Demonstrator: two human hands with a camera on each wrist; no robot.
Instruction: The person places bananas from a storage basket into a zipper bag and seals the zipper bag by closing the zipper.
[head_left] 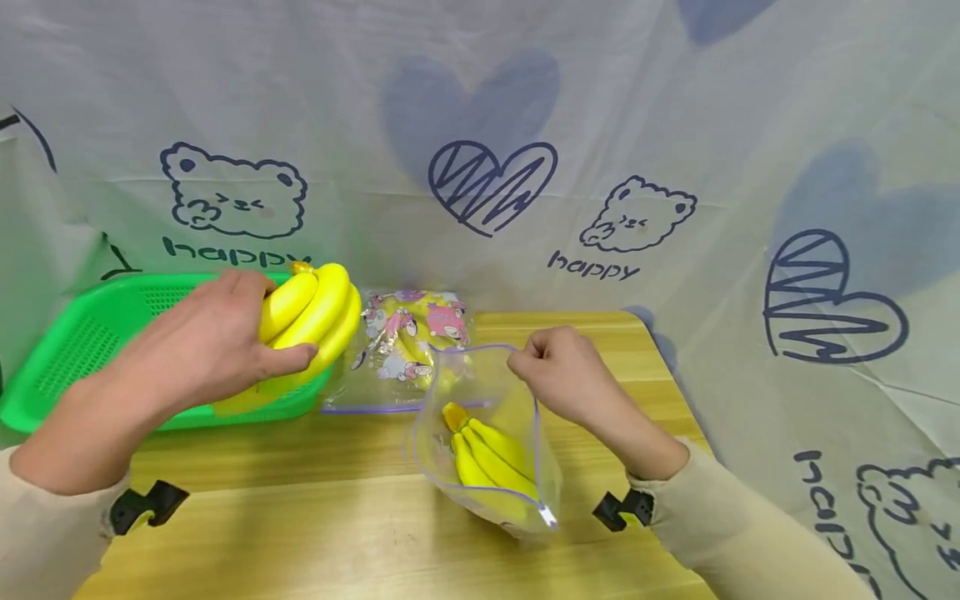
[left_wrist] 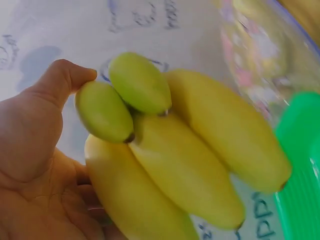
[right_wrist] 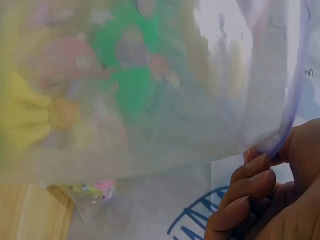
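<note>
My left hand [head_left: 217,337] grips a bunch of yellow bananas [head_left: 318,312], raised over the right end of a green basket [head_left: 67,358]. In the left wrist view the thumb lies along the side of this bunch [left_wrist: 185,160], whose two smaller bananas are greenish. My right hand [head_left: 573,375] pinches the rim of a clear zip bag [head_left: 480,367] with a purple edge. The bag's mouth gapes open, and another banana bunch [head_left: 487,458] lies inside, its stem pointing up and left. In the right wrist view, fingertips [right_wrist: 260,165] hold the bag's corner.
Behind the open bag lies a second zip bag [head_left: 408,333] with pink cartoon prints and yellow things inside. All this is on a wooden table [head_left: 300,517]. A white cloth [head_left: 360,225] with hearts and bears hangs along the back and right side.
</note>
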